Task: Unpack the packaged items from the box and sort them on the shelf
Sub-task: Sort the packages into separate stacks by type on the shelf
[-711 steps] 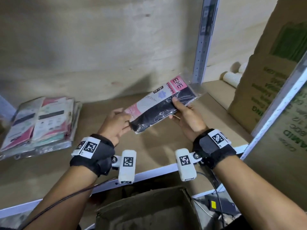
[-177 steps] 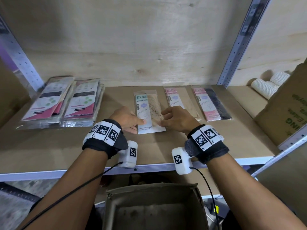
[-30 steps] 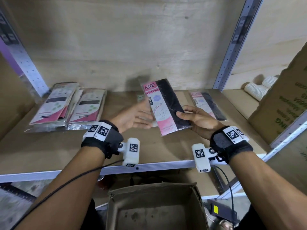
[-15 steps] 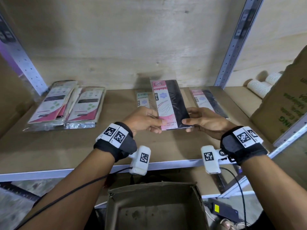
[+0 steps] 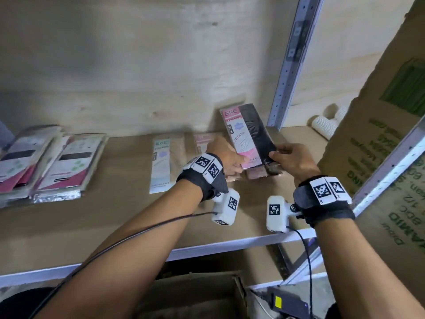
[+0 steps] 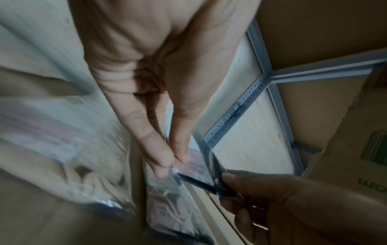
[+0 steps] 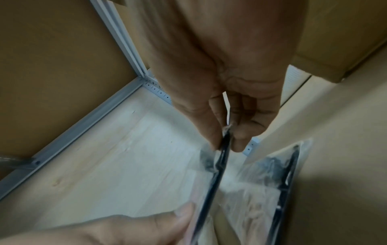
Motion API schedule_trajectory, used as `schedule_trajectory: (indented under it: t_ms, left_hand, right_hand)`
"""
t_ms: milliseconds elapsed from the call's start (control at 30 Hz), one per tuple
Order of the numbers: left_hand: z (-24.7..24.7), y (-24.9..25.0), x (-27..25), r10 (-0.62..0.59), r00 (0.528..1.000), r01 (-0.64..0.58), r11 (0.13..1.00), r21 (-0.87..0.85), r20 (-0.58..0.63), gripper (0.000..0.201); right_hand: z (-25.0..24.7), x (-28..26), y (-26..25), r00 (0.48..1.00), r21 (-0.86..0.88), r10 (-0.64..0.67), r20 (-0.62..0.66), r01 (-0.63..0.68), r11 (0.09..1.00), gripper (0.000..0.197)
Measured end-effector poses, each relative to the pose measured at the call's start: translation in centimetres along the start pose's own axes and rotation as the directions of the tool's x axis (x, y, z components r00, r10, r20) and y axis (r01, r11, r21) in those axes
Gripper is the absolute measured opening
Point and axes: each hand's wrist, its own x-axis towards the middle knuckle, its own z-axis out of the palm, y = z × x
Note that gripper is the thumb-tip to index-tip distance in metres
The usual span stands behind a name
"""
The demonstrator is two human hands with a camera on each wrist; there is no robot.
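Note:
Both hands hold one pink-and-black stocking packet point(image 5: 247, 134) tilted above the right end of the wooden shelf point(image 5: 115, 215). My left hand point(image 5: 226, 157) pinches its lower left corner between thumb and fingers point(image 6: 165, 162). My right hand point(image 5: 288, 158) pinches its lower right edge point(image 7: 225, 140). Under the held packet lies another pink-and-black packet point(image 5: 264, 172), mostly hidden. A pink-and-beige packet point(image 5: 202, 140) and a pale blue-and-beige packet point(image 5: 163, 164) lie further left. The open cardboard box point(image 5: 195, 295) sits below the shelf's front rail.
Two stacks of pink-and-white packets point(image 5: 66, 164) lie at the shelf's left end. A metal upright point(image 5: 289, 63) stands just right of the held packet. A large printed carton point(image 5: 377, 125) and white rolls point(image 5: 326, 125) fill the right bay.
Both hands have carried the pink-and-black packet to the right, from above the middle packets to above the one nearest the upright. The view has swung right as well.

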Motion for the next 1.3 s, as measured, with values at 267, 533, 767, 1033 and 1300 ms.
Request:
schedule_trajectory:
  t_ms: [267, 533, 767, 1033, 1300]
  left_hand:
    - [3.7, 0.2, 2.2, 0.018, 0.997, -0.001, 0.980, 0.201, -0.080, 0.034]
    - [4.6, 1.2, 2.1, -0.060, 0.994, 0.092, 0.913, 0.398, -0.093, 0.050]
    - [4.5, 1.4, 1.8, 0.000, 0.991, 0.075, 0.839, 0.539, -0.137, 0.061]
    - [4.1, 1.4, 1.8, -0.009, 0.993, 0.068, 0.858, 0.510, -0.117, 0.051]
    - [-1.6, 0.6, 0.1, 0.128, 0.976, -0.039, 0.898, 0.439, -0.175, 0.046]
  right_hand:
    - [-0.8, 1.1, 0.8, 0.997, -0.404, 0.023, -0.069, -0.050, 0.913, 0.024]
    - [-0.6, 1.4, 1.2, 0.989, -0.522, 0.146, -0.029, -0.140, 0.842, 0.035]
    - [-0.4, 1.1, 1.1, 0.990, -0.568, 0.135, -0.033, -0.130, 0.813, 0.037]
    - [-0.6, 0.8, 1.1, 0.989, -0.551, 0.143, -0.032, -0.137, 0.823, 0.034]
    - [-0.3, -0.5, -1.6, 0.988, -0.505, -0.077, -0.135, -0.002, 0.863, 0.039]
